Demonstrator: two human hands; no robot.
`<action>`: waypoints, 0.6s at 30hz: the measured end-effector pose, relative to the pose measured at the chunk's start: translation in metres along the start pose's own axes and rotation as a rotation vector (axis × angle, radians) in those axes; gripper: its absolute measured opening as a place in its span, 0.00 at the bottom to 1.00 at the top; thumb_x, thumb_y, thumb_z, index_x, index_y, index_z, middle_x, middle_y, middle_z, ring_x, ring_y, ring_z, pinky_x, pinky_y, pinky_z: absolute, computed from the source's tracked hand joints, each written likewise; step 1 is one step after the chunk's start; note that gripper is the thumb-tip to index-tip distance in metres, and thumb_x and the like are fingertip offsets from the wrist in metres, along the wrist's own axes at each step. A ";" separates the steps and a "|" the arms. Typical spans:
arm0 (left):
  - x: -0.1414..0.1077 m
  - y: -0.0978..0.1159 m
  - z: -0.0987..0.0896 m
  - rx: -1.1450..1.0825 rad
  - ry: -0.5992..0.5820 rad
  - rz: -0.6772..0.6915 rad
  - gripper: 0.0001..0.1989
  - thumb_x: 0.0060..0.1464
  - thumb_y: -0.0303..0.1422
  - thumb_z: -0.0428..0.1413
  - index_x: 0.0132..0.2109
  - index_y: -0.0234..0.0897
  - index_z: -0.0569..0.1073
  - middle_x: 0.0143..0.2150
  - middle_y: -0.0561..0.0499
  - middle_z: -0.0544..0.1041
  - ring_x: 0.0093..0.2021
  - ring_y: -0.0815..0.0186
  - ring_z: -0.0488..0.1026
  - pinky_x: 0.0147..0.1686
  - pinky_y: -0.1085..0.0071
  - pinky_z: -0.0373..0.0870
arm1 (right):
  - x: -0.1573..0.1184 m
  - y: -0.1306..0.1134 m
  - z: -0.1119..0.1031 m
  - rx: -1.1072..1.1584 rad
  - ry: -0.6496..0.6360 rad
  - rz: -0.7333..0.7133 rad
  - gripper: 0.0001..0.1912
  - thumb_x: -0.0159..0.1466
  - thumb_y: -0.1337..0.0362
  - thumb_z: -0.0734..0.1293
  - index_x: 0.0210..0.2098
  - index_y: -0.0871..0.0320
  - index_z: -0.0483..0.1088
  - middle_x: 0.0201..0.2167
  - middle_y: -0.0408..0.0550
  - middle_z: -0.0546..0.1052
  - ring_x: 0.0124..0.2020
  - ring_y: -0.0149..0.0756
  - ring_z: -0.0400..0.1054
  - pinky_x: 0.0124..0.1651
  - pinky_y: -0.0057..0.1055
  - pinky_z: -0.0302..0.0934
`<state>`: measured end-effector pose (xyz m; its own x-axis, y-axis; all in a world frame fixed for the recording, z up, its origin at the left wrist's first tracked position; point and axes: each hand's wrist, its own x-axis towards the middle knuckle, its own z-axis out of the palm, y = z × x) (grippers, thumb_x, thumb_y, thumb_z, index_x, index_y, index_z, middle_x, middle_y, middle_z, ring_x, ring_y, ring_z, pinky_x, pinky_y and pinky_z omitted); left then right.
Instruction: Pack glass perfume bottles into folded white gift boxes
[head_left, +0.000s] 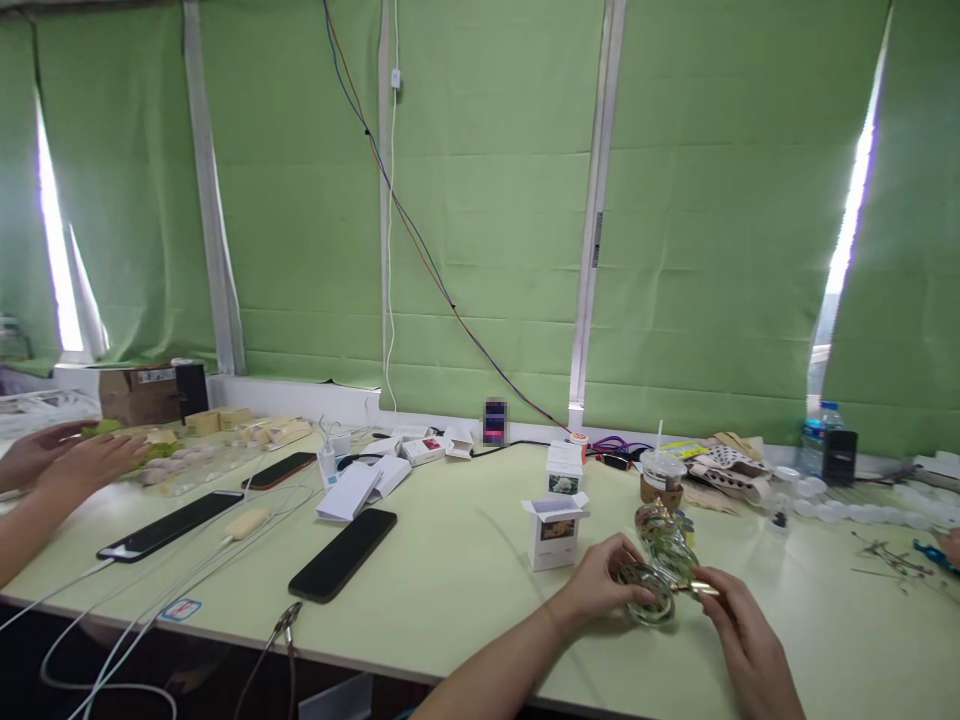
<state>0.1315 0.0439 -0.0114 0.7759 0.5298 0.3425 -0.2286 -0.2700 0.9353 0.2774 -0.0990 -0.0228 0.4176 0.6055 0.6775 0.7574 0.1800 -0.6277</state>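
Observation:
My left hand has its fingers closed round the rim of a round clear glass piece with green in it, just above the table. To its right, my right hand pinches a thin shiny gold-coloured tool, whose tip reaches toward the glass. Right behind both hands lie more clear and green glassy items. A small white box with a picture on it stands with its flaps open, left of these items and behind my left hand.
Another white box stands farther back, near a lidded cup. A black phone and open white cartons lie left. Cables cross the table's left side. Another person's hands work at far left; thin stems lie right.

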 end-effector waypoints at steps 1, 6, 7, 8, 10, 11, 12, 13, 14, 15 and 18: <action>0.000 0.001 0.000 -0.001 -0.017 0.009 0.25 0.32 0.37 0.69 0.39 0.34 0.72 0.31 0.54 0.73 0.30 0.70 0.66 0.30 0.76 0.59 | 0.000 0.001 0.001 0.015 -0.060 -0.021 0.15 0.64 0.54 0.57 0.43 0.53 0.68 0.44 0.50 0.75 0.46 0.43 0.70 0.47 0.35 0.65; -0.002 0.000 0.000 0.006 -0.042 0.039 0.25 0.32 0.38 0.70 0.40 0.34 0.73 0.31 0.54 0.72 0.31 0.70 0.65 0.31 0.75 0.59 | -0.003 0.006 0.004 0.015 -0.148 0.037 0.14 0.63 0.53 0.59 0.43 0.52 0.68 0.41 0.49 0.78 0.41 0.42 0.74 0.42 0.33 0.68; -0.002 0.000 0.000 0.014 -0.034 0.038 0.25 0.32 0.38 0.70 0.39 0.34 0.73 0.31 0.54 0.72 0.30 0.70 0.65 0.31 0.75 0.59 | -0.003 0.006 0.004 0.006 -0.140 0.034 0.14 0.63 0.52 0.59 0.42 0.52 0.68 0.40 0.49 0.78 0.41 0.42 0.74 0.42 0.33 0.68; -0.001 -0.001 0.000 0.021 -0.027 0.036 0.25 0.32 0.38 0.70 0.39 0.34 0.73 0.30 0.55 0.72 0.30 0.70 0.64 0.30 0.75 0.58 | -0.002 0.007 0.004 -0.002 -0.129 0.011 0.14 0.63 0.52 0.59 0.41 0.52 0.69 0.40 0.49 0.77 0.41 0.42 0.74 0.42 0.33 0.68; -0.001 -0.002 0.001 0.025 -0.008 0.024 0.25 0.32 0.37 0.70 0.39 0.35 0.72 0.30 0.55 0.71 0.29 0.71 0.63 0.29 0.76 0.57 | 0.002 0.011 0.004 -0.021 -0.117 -0.065 0.15 0.64 0.52 0.58 0.40 0.52 0.71 0.41 0.50 0.77 0.43 0.42 0.73 0.44 0.33 0.68; -0.001 -0.002 0.002 0.022 0.003 0.019 0.24 0.32 0.36 0.70 0.38 0.35 0.72 0.30 0.55 0.71 0.28 0.71 0.63 0.29 0.76 0.57 | 0.005 0.012 0.003 -0.033 -0.127 -0.103 0.16 0.64 0.52 0.58 0.41 0.52 0.72 0.41 0.50 0.77 0.44 0.42 0.73 0.45 0.32 0.68; -0.001 -0.002 0.002 0.020 0.015 0.015 0.23 0.32 0.35 0.70 0.38 0.35 0.72 0.29 0.56 0.70 0.29 0.71 0.63 0.28 0.76 0.57 | 0.009 0.014 0.003 -0.045 -0.155 -0.136 0.17 0.64 0.52 0.58 0.42 0.52 0.72 0.42 0.51 0.77 0.44 0.42 0.73 0.45 0.32 0.68; -0.002 -0.002 0.002 0.019 0.028 0.013 0.23 0.32 0.35 0.69 0.37 0.35 0.71 0.29 0.56 0.70 0.29 0.71 0.63 0.29 0.76 0.57 | 0.015 0.015 0.004 -0.058 -0.196 -0.162 0.17 0.64 0.52 0.58 0.43 0.53 0.73 0.42 0.51 0.77 0.44 0.42 0.73 0.44 0.31 0.68; -0.003 -0.002 0.001 0.023 0.043 0.013 0.22 0.33 0.34 0.69 0.36 0.36 0.70 0.29 0.56 0.69 0.29 0.71 0.63 0.29 0.76 0.56 | 0.020 0.016 0.005 -0.074 -0.238 -0.184 0.17 0.64 0.53 0.59 0.44 0.53 0.73 0.43 0.51 0.77 0.43 0.42 0.74 0.43 0.31 0.69; -0.004 -0.002 0.000 0.033 0.055 0.014 0.21 0.33 0.34 0.69 0.35 0.36 0.69 0.29 0.56 0.69 0.29 0.71 0.63 0.28 0.76 0.56 | 0.025 0.015 0.006 -0.090 -0.274 -0.202 0.17 0.63 0.53 0.59 0.45 0.53 0.73 0.44 0.51 0.77 0.43 0.41 0.74 0.43 0.30 0.69; -0.009 0.002 -0.005 0.058 0.081 0.002 0.21 0.34 0.32 0.69 0.34 0.37 0.66 0.27 0.58 0.66 0.28 0.72 0.60 0.28 0.76 0.54 | 0.039 0.007 0.016 -0.147 -0.299 -0.244 0.17 0.63 0.56 0.59 0.46 0.52 0.73 0.43 0.51 0.78 0.40 0.41 0.75 0.38 0.30 0.70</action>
<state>0.1210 0.0425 -0.0125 0.7248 0.5918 0.3528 -0.1938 -0.3162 0.9287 0.2905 -0.0619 -0.0068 0.0693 0.7615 0.6445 0.8887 0.2464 -0.3867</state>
